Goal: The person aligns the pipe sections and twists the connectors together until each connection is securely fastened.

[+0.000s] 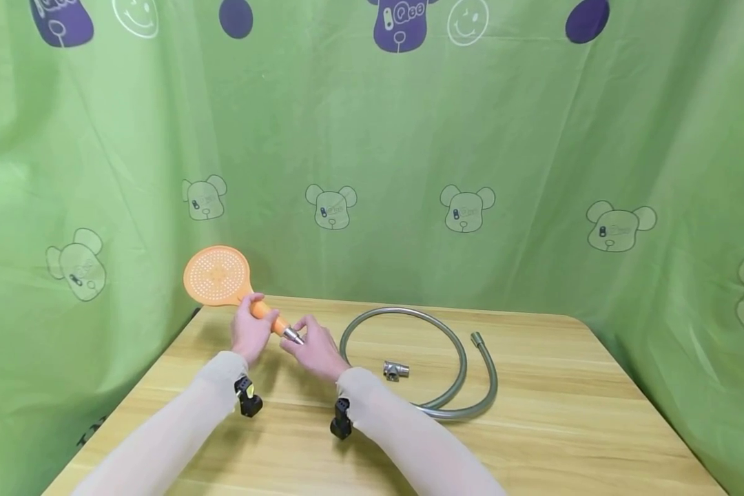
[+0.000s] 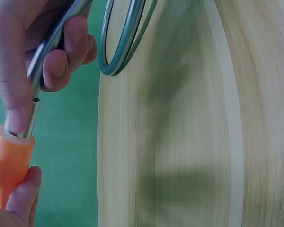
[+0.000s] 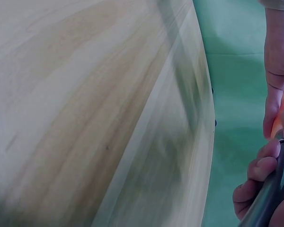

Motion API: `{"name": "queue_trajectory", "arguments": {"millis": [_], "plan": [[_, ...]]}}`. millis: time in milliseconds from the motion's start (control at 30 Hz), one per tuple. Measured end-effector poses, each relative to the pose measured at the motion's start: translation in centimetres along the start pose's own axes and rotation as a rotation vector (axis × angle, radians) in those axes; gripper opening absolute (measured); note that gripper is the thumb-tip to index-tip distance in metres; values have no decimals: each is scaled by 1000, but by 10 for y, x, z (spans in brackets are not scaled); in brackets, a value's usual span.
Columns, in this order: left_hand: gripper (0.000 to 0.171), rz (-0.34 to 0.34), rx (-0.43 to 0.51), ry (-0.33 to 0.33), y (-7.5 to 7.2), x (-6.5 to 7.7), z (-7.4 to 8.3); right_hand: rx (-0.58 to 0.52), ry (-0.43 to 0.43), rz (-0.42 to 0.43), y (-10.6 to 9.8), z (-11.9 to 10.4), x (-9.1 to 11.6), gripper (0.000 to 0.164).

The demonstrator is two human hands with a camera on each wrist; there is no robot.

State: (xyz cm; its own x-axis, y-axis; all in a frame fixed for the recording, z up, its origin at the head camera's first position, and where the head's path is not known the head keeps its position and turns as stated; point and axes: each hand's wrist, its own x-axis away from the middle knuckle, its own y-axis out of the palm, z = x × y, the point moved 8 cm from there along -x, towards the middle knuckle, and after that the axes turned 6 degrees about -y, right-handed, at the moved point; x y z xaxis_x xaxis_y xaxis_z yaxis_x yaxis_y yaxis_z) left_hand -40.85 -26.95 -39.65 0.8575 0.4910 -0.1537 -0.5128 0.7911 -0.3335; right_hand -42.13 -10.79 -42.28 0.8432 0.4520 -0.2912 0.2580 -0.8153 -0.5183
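My left hand point(image 1: 251, 332) grips the handle of an orange shower head point(image 1: 215, 277) held above the table's far left part, its round perforated face towards the camera. My right hand point(image 1: 316, 350) holds one end of a grey shower hose point(image 2: 51, 40) between thumb and curled fingers. In the left wrist view, the metal hose end point(image 2: 34, 116) meets the bottom of the orange handle point(image 2: 13, 158), and the right thumb covers part of this joint. The right wrist view shows the hose point(image 3: 267, 194) running through the right hand's fingers.
The hose's remaining length point(image 1: 463, 358) loops over the wooden table point(image 1: 564, 413), its free end point(image 1: 477, 339) pointing up and away. Inside the loop lies a small metal tee fitting point(image 1: 395, 370). A green printed curtain point(image 1: 397, 269) surrounds the table's back and sides.
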Motion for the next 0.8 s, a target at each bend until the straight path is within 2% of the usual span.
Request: {"name": "queue_trajectory", "arguments": {"millis": [433,700,800], "plan": [[49,25,-4,14,-1,2,6,60,-56,35,-4,-6,1,17],[48,21,1,7,0,1,4,52,-34,55,-5,-5,2,25],[48,16,-1,6,0,1,4,77,-48,56,-5,-6,2,22]]}}
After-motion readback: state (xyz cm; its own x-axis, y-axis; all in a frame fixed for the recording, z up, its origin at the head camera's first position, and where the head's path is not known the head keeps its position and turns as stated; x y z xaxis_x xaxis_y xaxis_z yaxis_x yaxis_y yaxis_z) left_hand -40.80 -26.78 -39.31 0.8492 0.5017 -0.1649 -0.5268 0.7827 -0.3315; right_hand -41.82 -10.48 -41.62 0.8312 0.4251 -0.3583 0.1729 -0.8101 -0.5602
